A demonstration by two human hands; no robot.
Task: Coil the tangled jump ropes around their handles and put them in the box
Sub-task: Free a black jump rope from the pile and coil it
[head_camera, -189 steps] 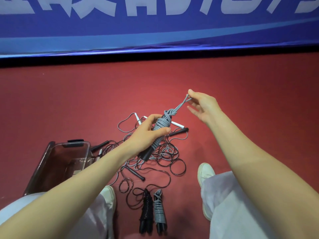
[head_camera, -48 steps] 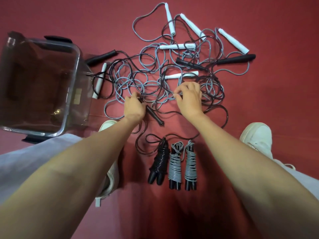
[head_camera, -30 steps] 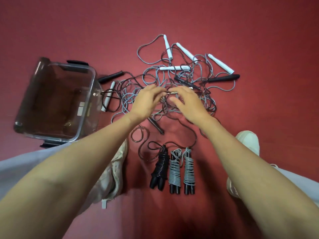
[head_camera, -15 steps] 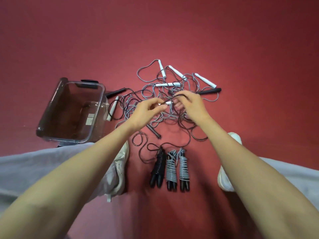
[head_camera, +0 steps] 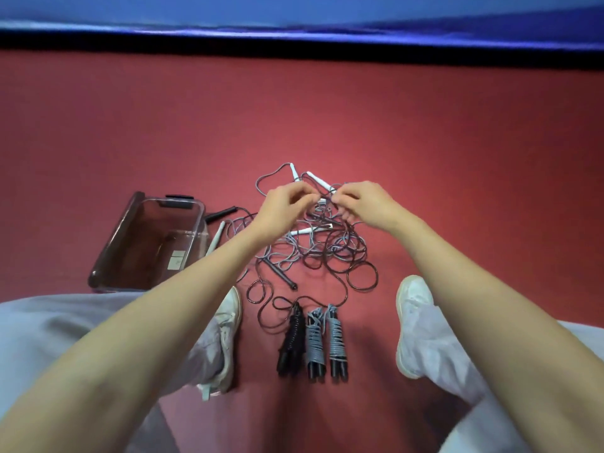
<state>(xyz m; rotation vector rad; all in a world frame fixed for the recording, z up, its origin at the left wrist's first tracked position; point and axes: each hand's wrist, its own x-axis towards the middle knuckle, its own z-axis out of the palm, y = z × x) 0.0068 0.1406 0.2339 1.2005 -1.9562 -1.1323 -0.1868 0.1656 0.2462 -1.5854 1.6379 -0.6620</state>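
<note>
While both hands were down in the pile a second and a half ago, they are now raised above it and drawn close together. The left hand (head_camera: 287, 204) and the right hand (head_camera: 367, 204) each have curled fingers with the tips bunched, seemingly pinching one thin strand lifted out of the loose tangle of grey and black jump ropes (head_camera: 327, 253) on the matte red floor (head_camera: 457, 142). Blur hides which rope it is, though half a second back a dark cord ran between those same fingertips. I judge this to be the start of the next rope: a strand is being teased free so its slim handles can be found and the cord wound round them.

Three finished bundles lie side by side on the floor between the white shoes (head_camera: 411, 308), where they lay before: a black coiled bundle (head_camera: 291, 341), a grey coiled bundle (head_camera: 315, 344) and a second grey bundle (head_camera: 336, 341). None is in the clear rectangular plastic box (head_camera: 111, 253), which sits just left of the tangle, so packing has not begun and several ropes remain loose.

A pale square sticker (head_camera: 176, 259) on the box is too small to read. The blue padded banner (head_camera: 294, 14) has come into view at the top, and the strip that shows carries no lettering
</note>
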